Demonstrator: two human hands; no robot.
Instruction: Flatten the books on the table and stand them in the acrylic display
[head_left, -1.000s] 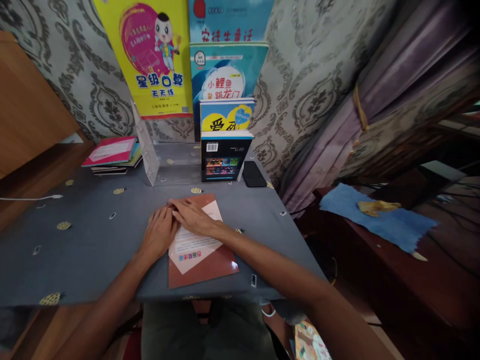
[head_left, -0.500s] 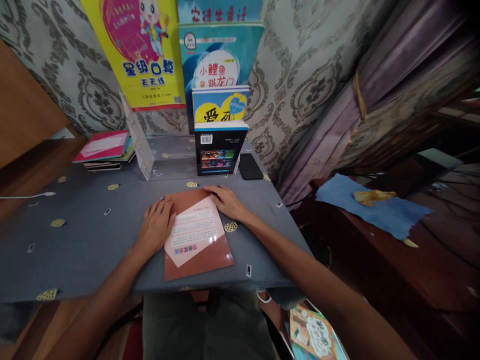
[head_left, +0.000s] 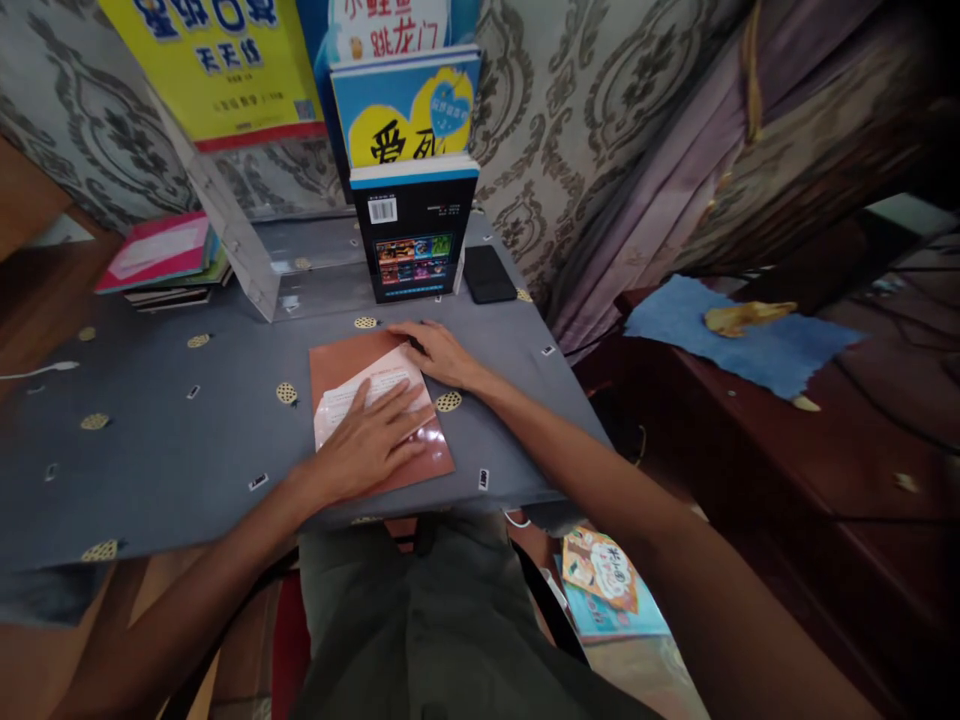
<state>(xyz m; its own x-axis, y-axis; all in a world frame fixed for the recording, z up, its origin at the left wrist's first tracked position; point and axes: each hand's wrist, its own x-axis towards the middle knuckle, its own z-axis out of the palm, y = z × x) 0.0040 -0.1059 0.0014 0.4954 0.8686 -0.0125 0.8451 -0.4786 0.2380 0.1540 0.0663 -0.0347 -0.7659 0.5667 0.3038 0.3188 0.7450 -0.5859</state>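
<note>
A thin brown book [head_left: 352, 358] with a pale printed panel lies flat on the grey patterned tablecloth [head_left: 240, 430], close to the front edge. My left hand [head_left: 371, 435] rests across the middle of its cover, fingers spread, and hides part of the printed text. At the book's upper right corner is my right hand [head_left: 437, 355], lying on the edge with its fingers stretched out towards the left. Neither hand grips anything.
Behind the book a clear stand [head_left: 322, 290] holds several upright books, a black one [head_left: 416, 235] in front. A black phone [head_left: 489, 275] lies beside it. Stacked booklets [head_left: 161, 250] sit at left. A blue cloth [head_left: 675, 320] covers part of the dark red furniture at right; more books [head_left: 600, 570] lie below.
My left hand has slid from the book's left edge onto the middle of its cover. The right hand stays at the upper right corner. The view has tilted downward.
</note>
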